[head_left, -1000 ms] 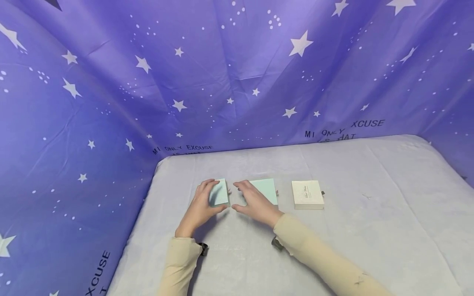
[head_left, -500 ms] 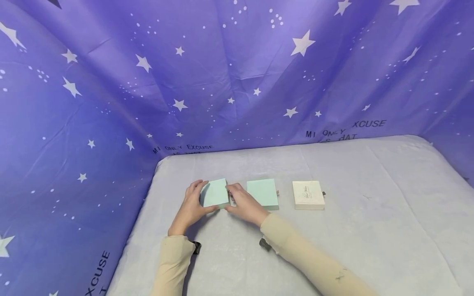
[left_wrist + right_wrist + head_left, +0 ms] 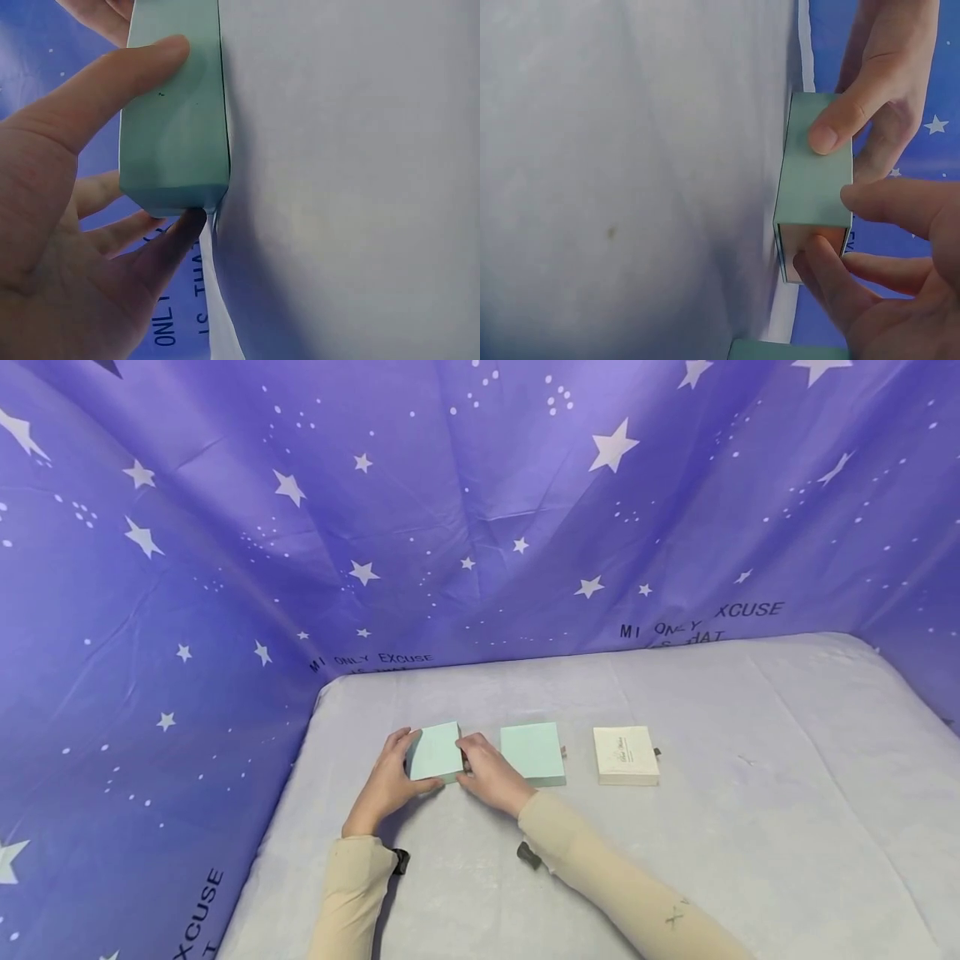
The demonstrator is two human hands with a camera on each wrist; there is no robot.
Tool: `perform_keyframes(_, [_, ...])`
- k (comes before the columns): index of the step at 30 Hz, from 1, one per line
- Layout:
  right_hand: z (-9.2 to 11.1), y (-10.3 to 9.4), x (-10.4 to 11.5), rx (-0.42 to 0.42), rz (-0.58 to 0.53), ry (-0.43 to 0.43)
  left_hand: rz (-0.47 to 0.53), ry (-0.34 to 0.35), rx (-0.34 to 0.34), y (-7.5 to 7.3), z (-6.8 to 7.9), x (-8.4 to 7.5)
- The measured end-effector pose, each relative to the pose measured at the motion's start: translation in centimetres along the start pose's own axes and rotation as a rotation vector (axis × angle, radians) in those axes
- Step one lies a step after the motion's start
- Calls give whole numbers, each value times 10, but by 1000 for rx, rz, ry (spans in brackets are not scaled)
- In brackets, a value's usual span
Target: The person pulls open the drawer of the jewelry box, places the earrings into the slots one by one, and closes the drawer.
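A mint green drawer box [image 3: 437, 752] lies at the left of the bed-like white surface. My left hand [image 3: 386, 789] grips it, thumb on the near side and fingers around the far side; the left wrist view shows one fingertip at its left end. My right hand [image 3: 491, 775] is at its right end with curled fingers. In the right wrist view, the right thumb touches the near corner of the box [image 3: 814, 176], and fingers reach its pale end face. Whether they hold a pull tab is hidden.
A second mint green box [image 3: 532, 750] with a small tab lies just right of my right hand. Further right sits a cream box [image 3: 625, 752] with dark lettering and a dark tab. A purple star-print curtain [image 3: 480, 527] hangs behind and at the left.
My right hand has moved left onto the right end of the left mint box, uncovering the second one. My left hand has shifted slightly left along the box and then stayed there.
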State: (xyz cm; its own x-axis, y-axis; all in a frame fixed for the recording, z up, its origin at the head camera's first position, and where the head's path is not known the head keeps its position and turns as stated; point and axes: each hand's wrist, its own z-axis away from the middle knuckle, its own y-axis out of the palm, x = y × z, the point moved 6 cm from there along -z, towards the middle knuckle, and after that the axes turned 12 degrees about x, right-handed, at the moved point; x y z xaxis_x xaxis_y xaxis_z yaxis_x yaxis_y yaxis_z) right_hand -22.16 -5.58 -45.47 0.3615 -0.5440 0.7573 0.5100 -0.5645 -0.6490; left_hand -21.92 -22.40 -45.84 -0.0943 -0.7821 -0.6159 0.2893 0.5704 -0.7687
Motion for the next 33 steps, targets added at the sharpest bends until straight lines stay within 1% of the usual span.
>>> perform_keyframes(14, [-2,-1,2,-53,31,-1,12,-18,3,1,-2,2])
perform_keyframes(21, [-2,2,4,-64,86,1,23,-6,-9,2,-1,2])
perform_keyframes(24, [-1,2,4,-70,66,10,18,-4,-15,1,-1,1])
perform_keyframes(28, [2,0,6,-86,18,-4,-10,-23,-27,-1,1,-1])
perform_keyframes(33, [5,-3,11,-95,15,-21,-35,-34,-44,-4,5,-6])
